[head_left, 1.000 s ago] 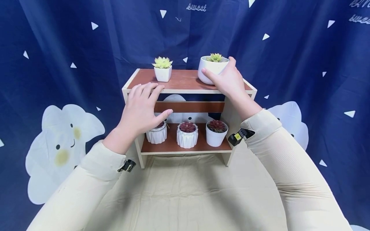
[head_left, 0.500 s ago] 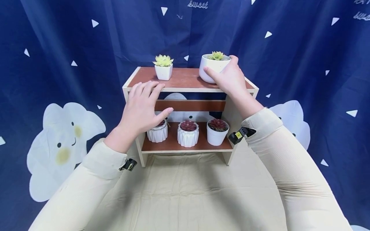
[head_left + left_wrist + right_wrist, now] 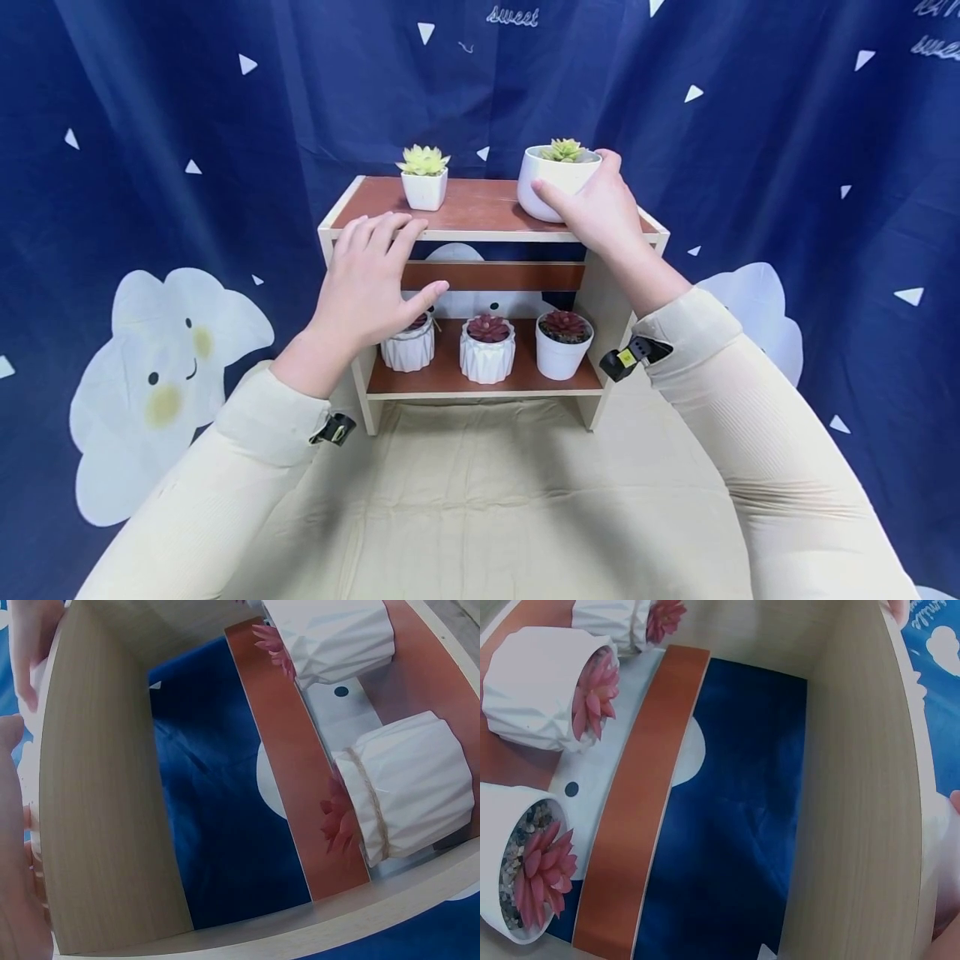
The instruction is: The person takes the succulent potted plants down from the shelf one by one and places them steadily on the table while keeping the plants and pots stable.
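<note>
My right hand (image 3: 597, 207) grips a white rounded pot (image 3: 546, 198) at the right end of the shelf unit's red-brown top board (image 3: 480, 200). The thumb lies on the pot's front and the fingers wrap its right side. A pale green succulent (image 3: 564, 151) sits in the pot. Fairly straight, spread fingers put my left hand (image 3: 363, 283) at the board's front left edge, and it holds nothing. Behind those fingertips stands a small square white pot (image 3: 424, 192) with a yellow-green succulent (image 3: 422, 160). In the left wrist view, the left hand (image 3: 21, 877) shows beside the top board.
On the lower shelf (image 3: 442, 382) stand two faceted white pots, one partly behind my left hand, and a smooth white pot (image 3: 560, 357), all with dark red succulents. A brown crossbar (image 3: 491, 276) spans the back. Beige cloth (image 3: 465, 500) lies in front; a blue curtain (image 3: 300, 100) hangs behind.
My right wrist has shifted slightly to the right, its fingers still round the white rounded pot. My left hand stays in the same place at the board's edge.
</note>
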Available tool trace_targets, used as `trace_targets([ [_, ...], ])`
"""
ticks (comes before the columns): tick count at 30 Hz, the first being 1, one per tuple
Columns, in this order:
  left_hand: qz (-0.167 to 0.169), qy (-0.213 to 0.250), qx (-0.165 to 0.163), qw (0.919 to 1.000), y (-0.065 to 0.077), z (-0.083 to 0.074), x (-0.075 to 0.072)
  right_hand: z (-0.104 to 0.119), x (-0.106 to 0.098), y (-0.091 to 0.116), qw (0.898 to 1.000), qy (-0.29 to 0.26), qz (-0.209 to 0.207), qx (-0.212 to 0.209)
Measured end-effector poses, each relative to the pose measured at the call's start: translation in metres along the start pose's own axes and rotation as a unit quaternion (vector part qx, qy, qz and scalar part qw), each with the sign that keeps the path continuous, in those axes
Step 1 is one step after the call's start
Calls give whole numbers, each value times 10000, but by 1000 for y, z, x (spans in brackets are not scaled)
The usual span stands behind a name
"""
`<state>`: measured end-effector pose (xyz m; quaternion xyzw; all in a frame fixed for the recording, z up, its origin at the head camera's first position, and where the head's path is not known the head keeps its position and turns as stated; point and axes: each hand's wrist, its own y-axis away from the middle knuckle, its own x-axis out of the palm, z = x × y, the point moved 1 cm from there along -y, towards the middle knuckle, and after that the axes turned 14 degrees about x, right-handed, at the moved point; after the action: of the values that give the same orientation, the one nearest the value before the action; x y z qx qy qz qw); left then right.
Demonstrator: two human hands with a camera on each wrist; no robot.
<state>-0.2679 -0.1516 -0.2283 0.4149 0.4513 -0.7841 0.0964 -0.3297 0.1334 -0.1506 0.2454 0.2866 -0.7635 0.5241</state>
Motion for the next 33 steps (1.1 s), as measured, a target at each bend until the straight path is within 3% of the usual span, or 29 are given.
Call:
trace_targets([
  [33, -89, -30, 10, 10000, 0, 1, 3, -22, -22, 14, 9991, -307, 186, -219],
])
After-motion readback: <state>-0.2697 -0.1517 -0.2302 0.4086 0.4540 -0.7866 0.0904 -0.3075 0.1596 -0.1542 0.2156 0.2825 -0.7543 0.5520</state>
